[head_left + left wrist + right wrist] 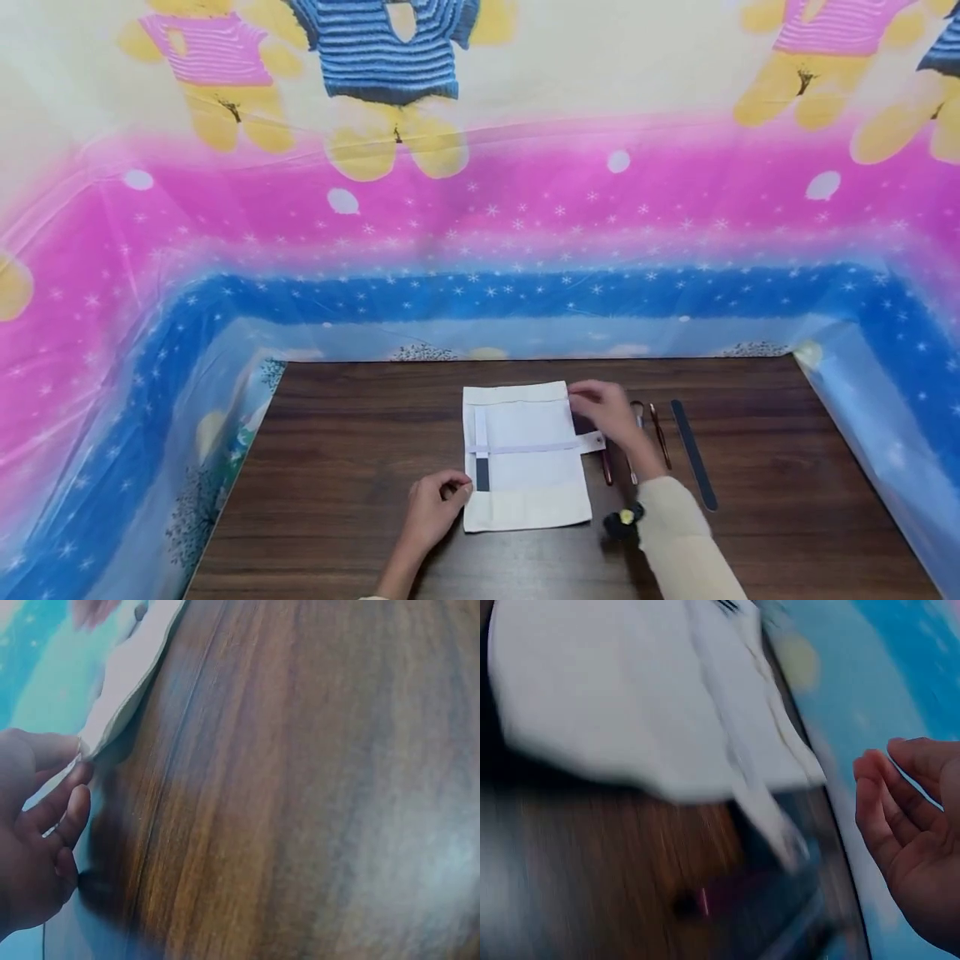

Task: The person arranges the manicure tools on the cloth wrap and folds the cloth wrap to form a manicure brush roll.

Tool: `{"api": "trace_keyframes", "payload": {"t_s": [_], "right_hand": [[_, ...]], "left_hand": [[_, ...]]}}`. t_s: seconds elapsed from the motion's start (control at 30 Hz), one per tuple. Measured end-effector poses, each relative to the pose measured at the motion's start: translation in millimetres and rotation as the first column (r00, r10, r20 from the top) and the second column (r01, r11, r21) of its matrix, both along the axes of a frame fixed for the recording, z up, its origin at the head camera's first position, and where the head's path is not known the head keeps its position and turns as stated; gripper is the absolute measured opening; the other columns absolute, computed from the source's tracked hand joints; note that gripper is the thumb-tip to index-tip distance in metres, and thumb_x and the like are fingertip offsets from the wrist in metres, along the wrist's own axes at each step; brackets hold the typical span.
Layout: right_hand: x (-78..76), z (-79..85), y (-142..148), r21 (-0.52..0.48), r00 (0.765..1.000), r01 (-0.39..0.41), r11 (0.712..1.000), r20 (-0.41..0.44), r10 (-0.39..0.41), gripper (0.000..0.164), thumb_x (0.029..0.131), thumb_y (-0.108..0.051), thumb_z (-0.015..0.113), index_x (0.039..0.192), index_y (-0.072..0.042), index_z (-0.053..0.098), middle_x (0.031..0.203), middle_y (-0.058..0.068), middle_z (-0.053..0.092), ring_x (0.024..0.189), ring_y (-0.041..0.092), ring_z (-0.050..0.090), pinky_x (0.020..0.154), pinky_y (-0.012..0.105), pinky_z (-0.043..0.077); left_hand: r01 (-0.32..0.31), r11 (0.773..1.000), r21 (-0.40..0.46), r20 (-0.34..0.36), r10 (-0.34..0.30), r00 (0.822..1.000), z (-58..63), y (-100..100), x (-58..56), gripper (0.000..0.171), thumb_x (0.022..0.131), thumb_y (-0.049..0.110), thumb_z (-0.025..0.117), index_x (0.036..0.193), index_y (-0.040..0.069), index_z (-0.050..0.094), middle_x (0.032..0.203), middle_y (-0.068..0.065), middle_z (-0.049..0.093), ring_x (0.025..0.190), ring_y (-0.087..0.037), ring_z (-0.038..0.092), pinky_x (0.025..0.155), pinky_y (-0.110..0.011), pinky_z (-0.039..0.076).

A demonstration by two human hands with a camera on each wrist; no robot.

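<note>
A white cloth tool pouch [528, 467] lies unfolded, with an elastic band across its middle and a snap tab [592, 442] at its right side. Under the band at the left sits a flat strip [482, 473], white above and dark below. My left hand [433, 510] pinches the pouch's left edge between thumb and fingers; the left wrist view shows that edge lifted. Just off the upper right corner is my right hand [606, 410]. In the right wrist view its loosely bent fingers [870, 795] hold nothing and are apart from the cloth.
Right of the pouch lie a dark red tool [607, 467], a metal tool [632, 473] partly behind my right arm, a slim copper-coloured tool [660, 435] and a long dark nail file [693, 454]. The brown wooden table [337, 450] meets a printed cloth backdrop [480, 292].
</note>
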State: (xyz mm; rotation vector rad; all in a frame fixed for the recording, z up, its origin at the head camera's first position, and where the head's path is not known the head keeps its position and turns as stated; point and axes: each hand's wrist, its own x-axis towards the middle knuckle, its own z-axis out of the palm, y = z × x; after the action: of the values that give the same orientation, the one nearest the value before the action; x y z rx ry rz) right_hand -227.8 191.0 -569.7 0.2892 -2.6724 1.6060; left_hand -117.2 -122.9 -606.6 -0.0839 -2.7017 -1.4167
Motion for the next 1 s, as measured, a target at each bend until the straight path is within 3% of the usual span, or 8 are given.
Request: {"api": "trace_keyframes", "payload": {"t_s": [0.1,0.2,0.27,0.37,0.47,0.63,0.8,1.0], "right_hand": [[15.6,-1.6,50,0.061,0.986,0.165,0.984,-0.025,-0.163,0.026,0.099,-0.009,0.064,0.119,0.006,0.068,0.108,0.026,0.073,0.082,0.005,0.068,0.073,0.021,0.054],[28.7,-3.1,89,0.168,0.955,0.297,0.94,-0.042,-0.294,0.025,0.098,-0.011,0.065,0.119,0.003,0.07,0.107,0.024,0.074,0.079,-0.003,0.06,0.07,0.021,0.05],[35.9,-4.9,107,0.221,0.932,0.361,0.906,-0.056,-0.358,0.024,0.097,-0.01,0.065,0.117,0.003,0.071,0.105,0.024,0.075,0.08,0.005,0.063,0.076,0.027,0.051],[44.9,-7.5,124,0.294,0.9,0.424,0.856,-0.03,-0.436,0.026,0.097,-0.012,0.064,0.116,0.004,0.07,0.104,0.025,0.074,0.091,0.029,0.067,0.09,0.046,0.047],[52.0,-9.9,132,0.354,0.881,0.421,0.835,0.059,-0.469,0.032,0.098,-0.016,0.062,0.12,0.007,0.066,0.111,0.029,0.069,0.107,0.045,0.059,0.099,0.059,0.038],[59.5,-14.8,136,0.417,0.858,0.373,0.829,0.185,-0.479,0.046,0.098,-0.024,0.062,0.129,0.01,0.056,0.121,0.033,0.06,0.108,0.047,0.055,0.095,0.06,0.042],[64.8,-18.9,139,0.43,0.839,0.392,0.813,0.196,-0.508,0.052,0.097,-0.024,0.065,0.133,0.011,0.052,0.127,0.035,0.056,0.112,0.048,0.053,0.099,0.061,0.042],[69.4,-20.5,143,0.462,0.813,0.413,0.785,0.201,-0.546,0.046,0.094,-0.024,0.069,0.124,0.009,0.059,0.12,0.032,0.061,0.106,0.046,0.056,0.095,0.059,0.043]], "left_hand": [[0.003,0.999,0.046,0.007,-0.003,1.0,-0.6,2,0.1,0.004,0.086,0.009,0.074,0.087,0.008,0.077,0.075,-0.001,0.071,0.061,0.006,0.049,0.061,-0.017,0.044],[-0.007,0.998,0.059,-0.016,0.008,1.0,-2.0,3,1.5,0.004,0.085,0.006,0.073,0.086,0.007,0.077,0.074,0.0,0.071,0.061,0.005,0.05,0.06,-0.018,0.044],[-0.013,0.998,0.054,-0.048,0.015,0.999,-3.9,4,0.6,0.004,0.085,0.005,0.072,0.085,0.006,0.076,0.072,0.0,0.07,0.06,0.004,0.05,0.059,-0.018,0.044],[-0.018,0.999,0.041,-0.072,0.021,0.997,-4.3,5,-2.2,0.004,0.085,0.005,0.072,0.085,0.005,0.076,0.072,-0.001,0.07,0.06,0.003,0.051,0.058,-0.018,0.044],[-0.023,1.0,0.021,-0.036,0.024,0.999,-3.4,6,-5.8,0.004,0.087,0.004,0.072,0.086,0.005,0.076,0.074,-0.002,0.071,0.061,0.002,0.05,0.059,-0.018,0.045],[-0.051,0.999,-0.012,0.005,0.051,0.999,-4.8,6,-8.4,0.005,0.088,0.002,0.073,0.088,0.004,0.077,0.074,-0.003,0.07,0.063,0.001,0.05,0.06,-0.018,0.044],[-0.065,0.998,-0.011,-0.001,0.065,0.998,-5.2,7,-9.3,0.005,0.088,0.003,0.073,0.088,0.004,0.078,0.074,-0.002,0.07,0.064,0.0,0.05,0.061,-0.018,0.043],[-0.071,0.997,-0.003,-0.006,0.071,0.997,-6.1,6,-8.5,0.004,0.088,0.002,0.073,0.087,0.003,0.077,0.073,-0.003,0.07,0.064,-0.001,0.05,0.061,-0.019,0.044]]}}
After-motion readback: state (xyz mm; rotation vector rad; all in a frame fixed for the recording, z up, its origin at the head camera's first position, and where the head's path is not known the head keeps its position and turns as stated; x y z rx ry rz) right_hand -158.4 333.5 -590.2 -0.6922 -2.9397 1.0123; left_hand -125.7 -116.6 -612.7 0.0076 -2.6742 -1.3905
